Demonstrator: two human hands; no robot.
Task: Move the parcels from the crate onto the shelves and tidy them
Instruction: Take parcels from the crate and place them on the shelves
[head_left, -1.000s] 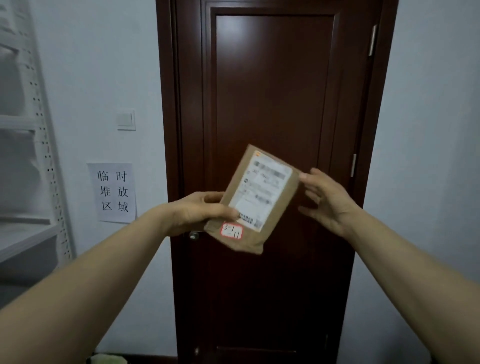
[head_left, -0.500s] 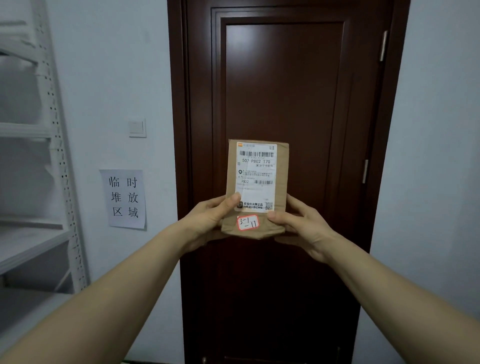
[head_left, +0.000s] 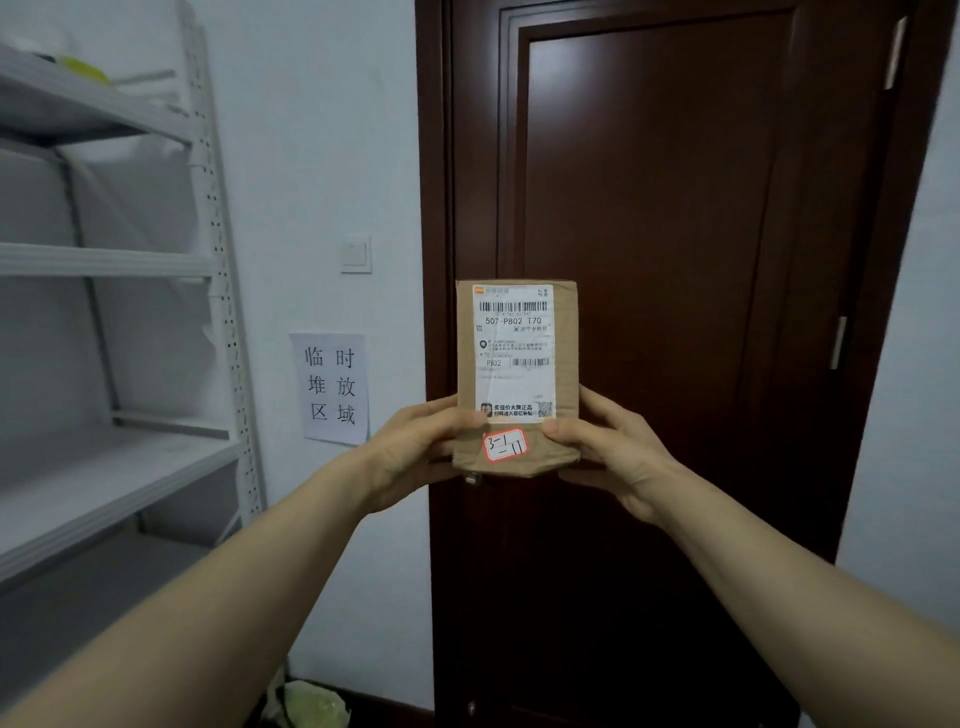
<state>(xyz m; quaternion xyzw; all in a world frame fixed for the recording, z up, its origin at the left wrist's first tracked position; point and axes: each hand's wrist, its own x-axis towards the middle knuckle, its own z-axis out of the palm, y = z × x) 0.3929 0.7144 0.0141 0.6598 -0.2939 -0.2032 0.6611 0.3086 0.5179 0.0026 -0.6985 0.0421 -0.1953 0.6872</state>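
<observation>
A small brown cardboard parcel (head_left: 517, 374) is held upright at arm's length in front of the dark door. It carries a white shipping label and a red-edged sticker marked "3-1-11" near its lower edge. My left hand (head_left: 415, 447) grips its lower left side, thumb across the front. My right hand (head_left: 608, 452) grips the lower right side, thumb on the front near the sticker. White metal shelves (head_left: 104, 467) stand to the left. The crate is out of view.
A dark brown door (head_left: 675, 208) fills the middle and right. On the white wall hang a light switch (head_left: 356, 253) and a paper sign (head_left: 332, 387). Something pale green and crumpled (head_left: 311, 704) lies on the floor by the door frame.
The parcel went from tilted, held by my left hand alone, to upright with both hands on its lower corners. The view has swung left, showing more of the shelves.
</observation>
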